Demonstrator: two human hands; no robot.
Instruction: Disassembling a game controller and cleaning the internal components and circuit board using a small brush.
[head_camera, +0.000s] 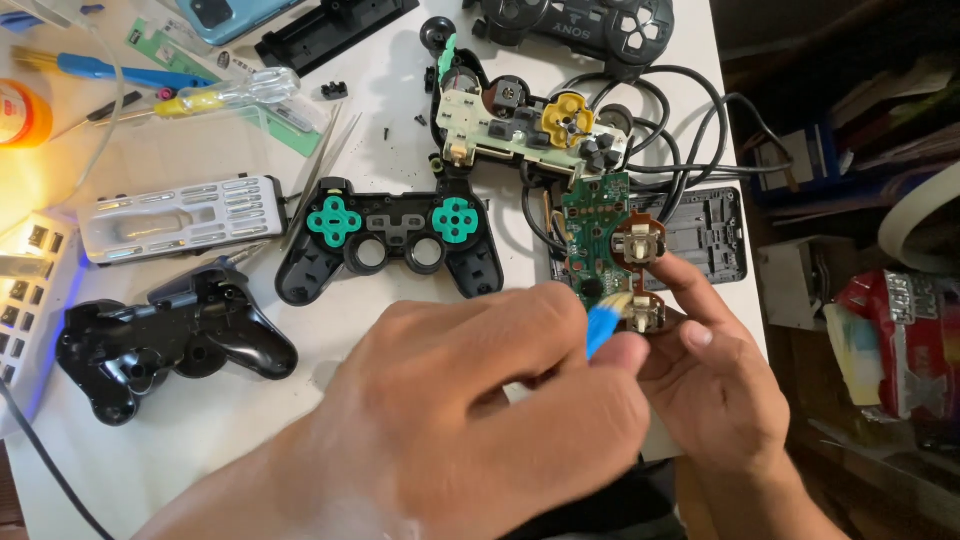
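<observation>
Left hand (470, 420) is front and centre, fingers curled tight and pinching a blue brush (603, 325), its pale bristle end lying against the green board (592, 235). Right hand (715, 385) comes in from the right edge of the tabletop (250, 400): thumb and forefinger are pinched on the board's lower end, just by the two brown stick modules (637, 243), and the board is held up off the tabletop, tilted, with black wires running from it up to the stripped controller frame (530, 120).

That frame lies near the top, white and black inside, a yellow pad in the middle. Left of the board sits an open black shell (390, 240) with two teal button pads and two round holes. Further left, a closed black controller (165, 340) lies on its side near the lower left edge. Above it is a white slotted case (185, 215), and tweezers (325, 170) lean between the case and the open shell. A clear-handled screwdriver (235, 95) with a yellow collar lies near the top left, with a blue-handled tool (110, 70) beyond it. Another dark controller (575, 25) sits at the top edge. A grey plastic tray (705, 235) lies flat behind the board.
</observation>
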